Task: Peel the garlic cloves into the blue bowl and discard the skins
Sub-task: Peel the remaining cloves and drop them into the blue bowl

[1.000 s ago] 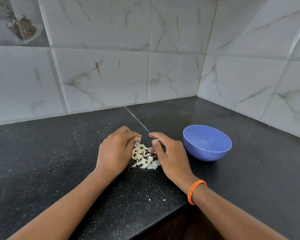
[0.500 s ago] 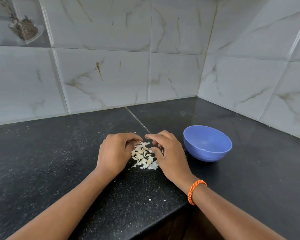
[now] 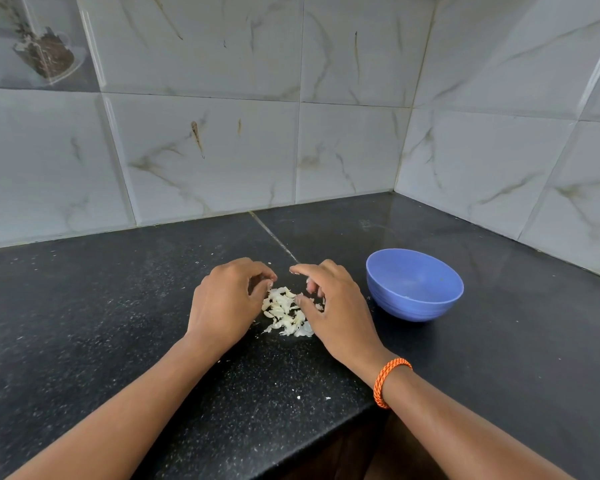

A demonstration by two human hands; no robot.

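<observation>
1. 1 blue bowl point(image 3: 414, 285) stands upright on the black countertop point(image 3: 84, 323), right of the hands and near the corner where the 2 tiled walls meet. Its inside shows only a pale fleck or 2; whether any peeled cloves lie in it cannot be told.
2. 1 pile of garlic skins point(image 3: 286, 313) lies on the countertop between the 2 hands, left of the bowl and apart from it. The flakes are too many and too overlapped to count, and whether any whole clove lies among them cannot be told.
3. The left hand point(image 3: 227, 301) rests at the left edge of the pile, fingers curled inward with the tips close to the thumb just above the far flakes. Whether it pinches a flake cannot be told.
4. The right hand point(image 3: 333, 306) arches over the right side of the pile, fingers bent and spread with their tips at the flakes. Whether it grips anything cannot be told.
5. 1 orange braided wristband point(image 3: 390, 382) circles the right wrist.
6. A scatter of tiny white crumbs point(image 3: 298, 397) dots the countertop near its front edge.
7. 1 decorative tile point(image 3: 32, 43) at the far left shows a picture of a glass cup with dark contents.
</observation>
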